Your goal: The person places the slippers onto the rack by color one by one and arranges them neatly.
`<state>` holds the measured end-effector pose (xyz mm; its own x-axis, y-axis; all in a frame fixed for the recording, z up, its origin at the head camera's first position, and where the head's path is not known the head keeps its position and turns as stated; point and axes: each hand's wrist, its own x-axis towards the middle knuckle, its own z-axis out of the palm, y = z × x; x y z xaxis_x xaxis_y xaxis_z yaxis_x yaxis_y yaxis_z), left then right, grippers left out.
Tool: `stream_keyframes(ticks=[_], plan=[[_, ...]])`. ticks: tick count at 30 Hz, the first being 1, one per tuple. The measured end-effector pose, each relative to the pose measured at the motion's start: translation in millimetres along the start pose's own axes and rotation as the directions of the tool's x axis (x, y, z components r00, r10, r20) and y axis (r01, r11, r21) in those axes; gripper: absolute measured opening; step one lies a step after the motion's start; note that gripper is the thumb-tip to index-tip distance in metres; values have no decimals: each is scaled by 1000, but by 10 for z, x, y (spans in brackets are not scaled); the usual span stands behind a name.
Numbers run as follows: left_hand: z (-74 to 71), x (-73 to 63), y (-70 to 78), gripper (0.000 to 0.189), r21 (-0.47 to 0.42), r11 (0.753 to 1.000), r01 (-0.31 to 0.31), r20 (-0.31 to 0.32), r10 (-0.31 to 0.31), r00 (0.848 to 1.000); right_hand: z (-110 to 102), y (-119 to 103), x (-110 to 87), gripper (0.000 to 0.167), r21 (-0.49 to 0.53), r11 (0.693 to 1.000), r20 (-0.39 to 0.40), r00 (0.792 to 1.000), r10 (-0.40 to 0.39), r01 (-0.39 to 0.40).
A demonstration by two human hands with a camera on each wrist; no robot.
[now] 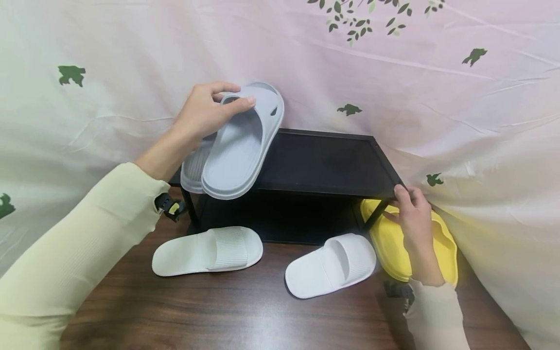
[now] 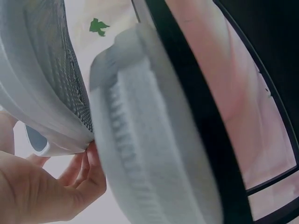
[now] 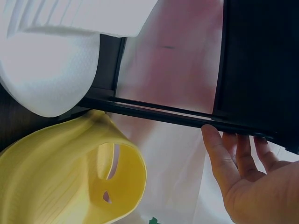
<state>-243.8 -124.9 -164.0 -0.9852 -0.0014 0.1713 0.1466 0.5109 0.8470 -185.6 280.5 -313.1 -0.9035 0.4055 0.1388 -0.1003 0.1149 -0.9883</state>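
My left hand (image 1: 199, 114) pinches a grey slipper (image 1: 232, 160) by its upper, thumb over the strap, above the left part of a black shoe rack (image 1: 328, 163). A second grey slipper (image 1: 191, 170) sits partly hidden behind it. In the left wrist view, the held slipper (image 2: 16, 70) shows its textured sole, and the other slipper (image 2: 154, 135) stands beside the rack's dark edge. My right hand (image 1: 415, 223) grips the rack's front right corner. In the right wrist view, the right hand's fingertips (image 3: 212, 133) meet the rack's side bar (image 3: 163, 117).
Two white slippers, one at the left (image 1: 188, 255) and one at the right (image 1: 306, 277), lie on the brown wooden surface (image 1: 218, 311) before the rack. Yellow slippers (image 1: 444, 253) lie at its right side, partly behind my right arm. A patterned cloth (image 1: 284, 48) hangs behind.
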Motion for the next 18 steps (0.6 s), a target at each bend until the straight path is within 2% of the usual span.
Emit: stream_keyframes(ticks=[4, 13, 18], plan=[[16, 48, 47, 73, 19, 999, 38, 25, -38, 999, 9, 2, 1, 19, -4, 1000, 0, 1000, 2, -2], [108, 100, 60, 72, 50, 998, 24, 34, -26, 999, -17, 25, -10, 18, 1, 1000, 11, 1000, 9, -9], [149, 138, 98, 70, 42, 998, 44, 48, -46, 998, 2, 12, 12, 17, 31, 999, 1, 1000, 7, -7]])
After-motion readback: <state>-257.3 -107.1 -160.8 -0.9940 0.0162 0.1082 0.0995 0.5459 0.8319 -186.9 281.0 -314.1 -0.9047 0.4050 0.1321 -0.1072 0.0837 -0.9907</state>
